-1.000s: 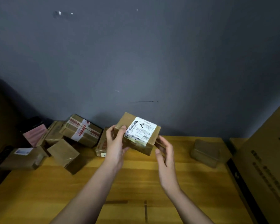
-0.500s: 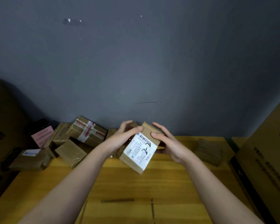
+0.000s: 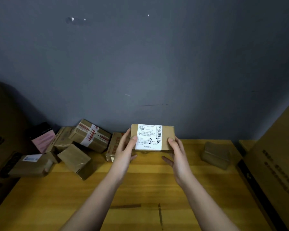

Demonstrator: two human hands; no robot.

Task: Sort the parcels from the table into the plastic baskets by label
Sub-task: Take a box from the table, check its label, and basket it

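I hold a small brown cardboard parcel (image 3: 167, 136) in the air above the back of the wooden table (image 3: 140, 189). Its white label faces me, with a barcode and "2-2" written by hand. My left hand (image 3: 126, 150) grips its left end, thumb on the front face. My right hand (image 3: 176, 151) grips its right end, thumb on the front. Several more brown parcels (image 3: 90, 138) lie piled at the table's back left, and one parcel (image 3: 215, 155) lies alone at the right. No plastic basket is in view.
A dark grey wall stands right behind the table. A large cardboard carton (image 3: 279, 164) stands at the right edge and another (image 3: 0, 139) at the left edge. A pink-labelled packet (image 3: 42, 140) leans among the left pile.
The parcel has been turned in both hands from a tilted, upright pose to level, with its label now square to me. It sits a little higher and further right.
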